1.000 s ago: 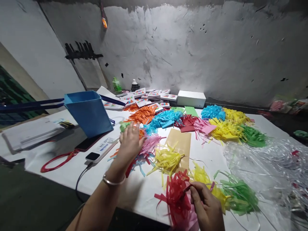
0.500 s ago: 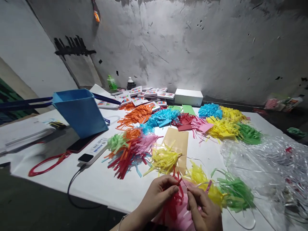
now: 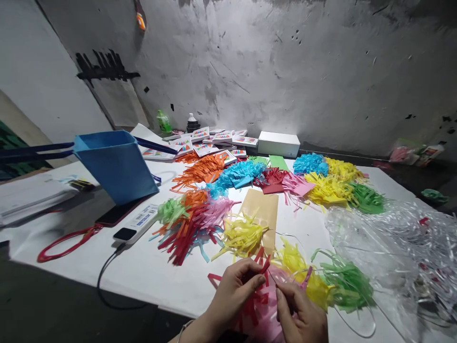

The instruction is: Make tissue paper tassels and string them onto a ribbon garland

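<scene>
Both hands low over the table's near edge. Left hand: thumb and forefinger pinched on the gathered top of a red fringed tassel, its strips hanging below the fingers, one end poking out leftward. Right hand: fingertips closed on a thin strand that runs up toward the red top. Pink tassel beneath both hands, at the near edge. Just right of it, yellow tassel, then green tassel. Farther in, brown card with a second yellow tassel overlapping it. Crumpled clear plastic toward the right edge. Toward the left edge: blue bin, tilted, dark phone by its base. Far edge: white box beside printed packets, loosely piled.
</scene>
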Action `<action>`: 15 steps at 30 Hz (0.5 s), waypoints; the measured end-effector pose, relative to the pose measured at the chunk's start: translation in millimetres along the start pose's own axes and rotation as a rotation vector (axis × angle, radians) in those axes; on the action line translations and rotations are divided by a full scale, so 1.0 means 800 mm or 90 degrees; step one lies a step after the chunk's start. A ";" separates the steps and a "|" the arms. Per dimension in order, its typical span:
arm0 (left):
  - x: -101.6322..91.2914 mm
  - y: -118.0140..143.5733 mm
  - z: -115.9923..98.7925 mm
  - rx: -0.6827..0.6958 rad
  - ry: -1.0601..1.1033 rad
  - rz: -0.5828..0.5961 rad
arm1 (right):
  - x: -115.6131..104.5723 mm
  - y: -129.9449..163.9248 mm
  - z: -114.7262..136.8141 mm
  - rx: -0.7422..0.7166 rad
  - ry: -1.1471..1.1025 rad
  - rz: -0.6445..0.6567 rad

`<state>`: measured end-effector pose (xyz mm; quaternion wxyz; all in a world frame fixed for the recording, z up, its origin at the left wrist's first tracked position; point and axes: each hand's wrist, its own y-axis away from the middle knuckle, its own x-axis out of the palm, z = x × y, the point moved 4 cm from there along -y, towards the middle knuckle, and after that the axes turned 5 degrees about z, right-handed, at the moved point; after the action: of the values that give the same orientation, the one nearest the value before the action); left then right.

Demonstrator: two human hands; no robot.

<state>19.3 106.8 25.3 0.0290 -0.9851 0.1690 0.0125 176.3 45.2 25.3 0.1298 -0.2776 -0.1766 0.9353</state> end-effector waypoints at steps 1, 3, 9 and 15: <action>0.000 0.000 0.000 0.001 -0.004 -0.002 | 0.000 0.000 0.000 0.000 0.002 0.000; 0.000 0.001 0.000 0.003 -0.014 -0.004 | 0.001 -0.001 0.001 -0.006 0.009 0.012; -0.001 0.000 -0.004 0.026 -0.072 -0.013 | 0.000 -0.004 -0.002 -0.013 0.052 0.049; 0.006 0.003 -0.008 0.097 -0.124 0.018 | 0.009 -0.009 -0.004 0.116 -0.125 0.110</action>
<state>23.0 102.5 31.2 0.1203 -0.9716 0.1796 0.0959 173.2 54.8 22.4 0.0557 -0.1862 -0.0781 0.9778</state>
